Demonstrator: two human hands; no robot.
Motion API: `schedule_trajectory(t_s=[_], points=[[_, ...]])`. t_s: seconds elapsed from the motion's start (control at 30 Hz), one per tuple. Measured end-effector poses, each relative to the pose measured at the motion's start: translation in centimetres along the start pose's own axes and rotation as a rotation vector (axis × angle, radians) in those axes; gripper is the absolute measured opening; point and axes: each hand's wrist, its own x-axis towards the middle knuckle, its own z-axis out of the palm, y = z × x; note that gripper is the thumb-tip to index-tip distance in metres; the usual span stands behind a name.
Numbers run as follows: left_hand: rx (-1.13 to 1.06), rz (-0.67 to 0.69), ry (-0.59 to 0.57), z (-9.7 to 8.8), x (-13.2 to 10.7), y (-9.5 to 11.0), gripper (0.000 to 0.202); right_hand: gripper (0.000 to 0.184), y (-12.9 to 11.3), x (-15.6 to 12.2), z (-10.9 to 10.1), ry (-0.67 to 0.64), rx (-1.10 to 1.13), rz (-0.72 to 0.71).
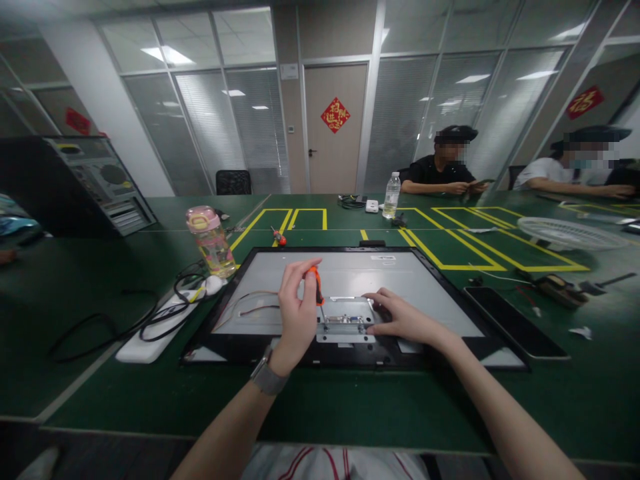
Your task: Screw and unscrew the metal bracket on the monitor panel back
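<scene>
Hands: left (297, 313) gripping screwdriver (316, 285), right (400, 319) on bracket (345, 327).

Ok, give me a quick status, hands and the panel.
Left hand grips orange screwdriver, tip down on metal bracket. Right hand flat on bracket's right end. Monitor panel lies face down. Loose wires left of bracket.

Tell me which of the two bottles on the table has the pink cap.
The squat bottle at the monitor panel's left corner, near the left hand. The other bottle, across the table, is slim, clear, white-capped.
</scene>
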Motion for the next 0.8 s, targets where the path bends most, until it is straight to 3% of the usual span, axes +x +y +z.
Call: schedule_trajectory(t_s=[0.17,0.33,0.6,0.8], points=[[0.029,0.023,0.013,0.03,-0.06,-0.05,0.019,0.062,-0.02,0.00,0.06,0.001,-0.005,0.000],[-0.024,0.020,-0.025,-0.09,-0.11,-0.06,0.030,0.063,0.25,0.09,0.19,0.012,-0.007,-0.004],[0.032,0.002,0.037,0.12,0.02,-0.08,0.017,0.062,0.71,0.21,0.35,0.025,-0.003,-0.032],[-0.036,-0.024,-0.061,-0.06,-0.09,-0.20,0.031,0.064,0.34,0.18,0.26,0.008,-0.004,-0.010]])
